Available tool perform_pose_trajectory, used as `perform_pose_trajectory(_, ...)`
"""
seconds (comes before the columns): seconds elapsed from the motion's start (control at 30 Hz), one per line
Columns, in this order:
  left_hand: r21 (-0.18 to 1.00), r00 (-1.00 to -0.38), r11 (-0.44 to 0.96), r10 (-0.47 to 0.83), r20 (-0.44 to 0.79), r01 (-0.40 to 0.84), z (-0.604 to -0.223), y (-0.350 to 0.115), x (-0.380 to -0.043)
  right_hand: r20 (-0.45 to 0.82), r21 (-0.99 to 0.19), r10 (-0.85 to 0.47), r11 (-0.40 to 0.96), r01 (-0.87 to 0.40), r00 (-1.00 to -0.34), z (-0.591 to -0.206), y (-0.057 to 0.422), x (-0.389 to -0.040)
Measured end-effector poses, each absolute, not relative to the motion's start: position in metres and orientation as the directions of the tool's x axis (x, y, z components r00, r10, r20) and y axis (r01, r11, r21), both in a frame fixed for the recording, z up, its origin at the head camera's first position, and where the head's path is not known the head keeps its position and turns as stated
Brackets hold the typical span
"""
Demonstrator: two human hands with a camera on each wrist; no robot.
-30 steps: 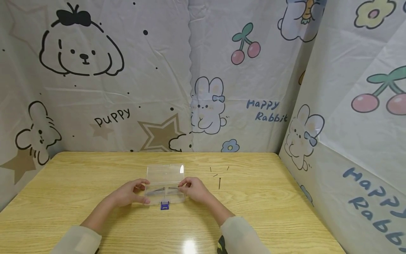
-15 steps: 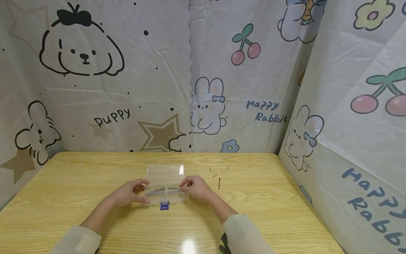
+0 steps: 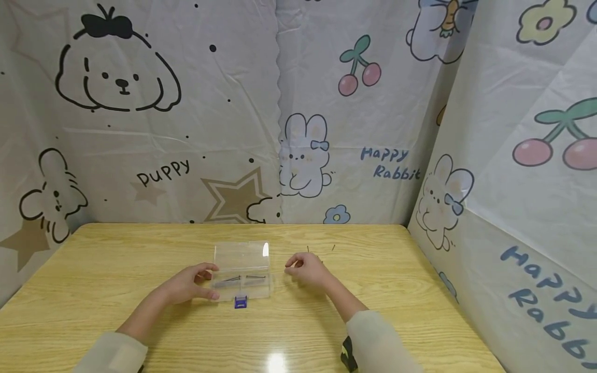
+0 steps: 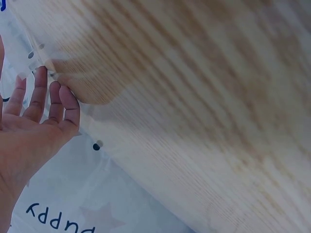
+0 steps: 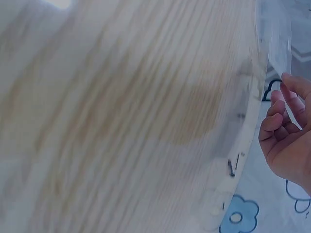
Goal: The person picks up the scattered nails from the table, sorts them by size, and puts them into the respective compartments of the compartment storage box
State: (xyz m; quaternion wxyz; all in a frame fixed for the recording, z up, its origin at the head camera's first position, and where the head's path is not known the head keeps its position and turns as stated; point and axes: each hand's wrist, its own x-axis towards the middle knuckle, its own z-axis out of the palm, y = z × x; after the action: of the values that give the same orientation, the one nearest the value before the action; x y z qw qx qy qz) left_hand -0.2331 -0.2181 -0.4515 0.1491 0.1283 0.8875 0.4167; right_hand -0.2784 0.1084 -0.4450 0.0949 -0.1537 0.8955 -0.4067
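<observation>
A clear plastic box (image 3: 254, 296) lies on the table with its lid (image 3: 240, 256) tipped back and a blue latch (image 3: 240, 302) at the front. Thin dark nail-like pieces (image 3: 255, 277) rest in its two front compartments. My left hand (image 3: 188, 284) holds the box's left side, thumb at the front corner and fingers farther back. To the right of the box, apart from it, my right hand (image 3: 308, 269) hovers with loosely bent fingers and nothing visible between them. Beyond it lie small loose nail-like pieces (image 3: 333, 247); the hand partly hides the others.
The wood-grain table (image 3: 140, 248) ends at a cartoon-printed cloth (image 3: 224, 129) hung behind it. Another cloth (image 3: 494, 181) stands along the right side. In the right wrist view, several dark nail-like pieces (image 5: 231, 168) lie near the table's far edge.
My right hand has left the box's right side and moved right, towards the loose pieces, covering some of them. My left hand and the box stay in place.
</observation>
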Motion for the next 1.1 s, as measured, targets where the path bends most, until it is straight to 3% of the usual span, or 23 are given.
perform_pose_trajectory(0.7, 0.773, -0.924, 0.625, 0.351, -0.154, 0.109, -0.449, -0.217, -0.231, -0.034, -0.724, -0.18, 0.683, -0.1, -0.983, -0.448, 0.178, -0.291)
perform_pose_trajectory(1.1, 0.774, -0.926, 0.626, 0.339, -0.165, 0.092, -0.452, -0.218, -0.233, 0.003, -0.7, -0.152, 0.705, -0.11, -0.988, -0.459, 0.189, -0.293)
